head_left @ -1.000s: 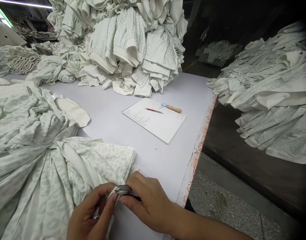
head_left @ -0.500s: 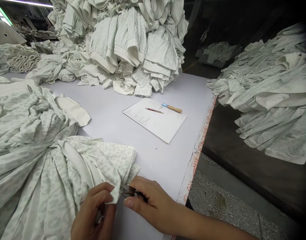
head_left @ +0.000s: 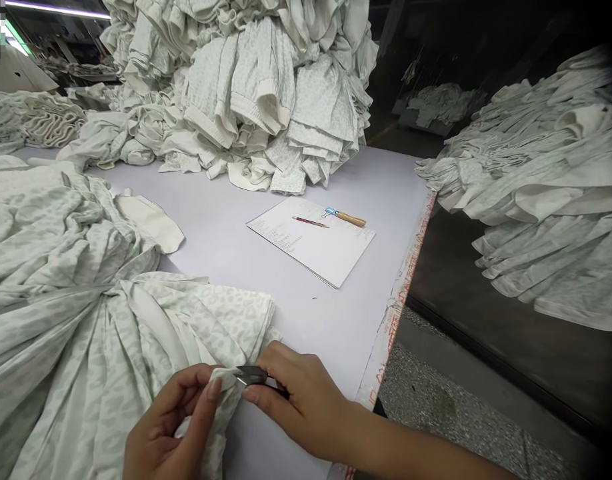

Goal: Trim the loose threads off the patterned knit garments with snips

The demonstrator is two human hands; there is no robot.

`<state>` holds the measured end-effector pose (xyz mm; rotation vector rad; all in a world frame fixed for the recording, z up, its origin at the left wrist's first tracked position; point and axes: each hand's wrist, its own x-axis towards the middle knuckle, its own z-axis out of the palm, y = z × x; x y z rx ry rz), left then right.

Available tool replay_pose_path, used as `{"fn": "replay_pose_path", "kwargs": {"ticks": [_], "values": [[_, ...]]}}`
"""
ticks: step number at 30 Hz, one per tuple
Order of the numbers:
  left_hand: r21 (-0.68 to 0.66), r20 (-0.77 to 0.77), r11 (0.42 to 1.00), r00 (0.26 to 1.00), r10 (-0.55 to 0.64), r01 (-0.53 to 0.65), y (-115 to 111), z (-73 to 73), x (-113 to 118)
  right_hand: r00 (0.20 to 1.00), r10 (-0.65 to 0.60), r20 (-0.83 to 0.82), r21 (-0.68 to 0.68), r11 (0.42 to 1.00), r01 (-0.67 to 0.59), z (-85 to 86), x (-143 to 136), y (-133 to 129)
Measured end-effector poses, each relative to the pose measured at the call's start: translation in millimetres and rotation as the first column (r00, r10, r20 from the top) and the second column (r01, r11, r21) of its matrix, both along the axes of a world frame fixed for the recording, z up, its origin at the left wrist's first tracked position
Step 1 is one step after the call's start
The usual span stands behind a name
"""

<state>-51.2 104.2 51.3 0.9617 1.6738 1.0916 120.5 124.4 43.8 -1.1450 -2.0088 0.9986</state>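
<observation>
A bundle of pale green-and-white spotted fabric pieces, gathered tight near its middle, lies on the table to my left. My left hand pinches a corner of this fabric between thumb and fingers, at the bundle's lower right. Held in my right hand is a pair of dark thread snips. Their blades point left and meet the edge of the pinched fabric. Most of the snips' handle is hidden inside my right hand.
White paper sheets lie mid-table with a pencil, a wooden-handled tool and a blue binder clip. A tall heap of garments stands behind. More fabric hangs beyond the taped table edge.
The left hand has turned and shifted slightly left, folding the fabric corner over. The snips' blades have come up to the fabric's edge and show more clearly now.
</observation>
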Motion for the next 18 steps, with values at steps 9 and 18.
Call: {"fn": "replay_pose_path", "kwargs": {"ticks": [9,18], "values": [[-0.087,0.166,0.996,0.986,-0.004,0.018,2,-7.3,-15,0.997,-0.031,0.070,0.243,0.970,0.013,-5.1,-13,3],[0.179,-0.360,0.978,0.933,-0.032,0.103,0,2.8,-3,0.988,-0.118,-0.103,-0.016,0.993,0.117,-5.6,-1,9]]}}
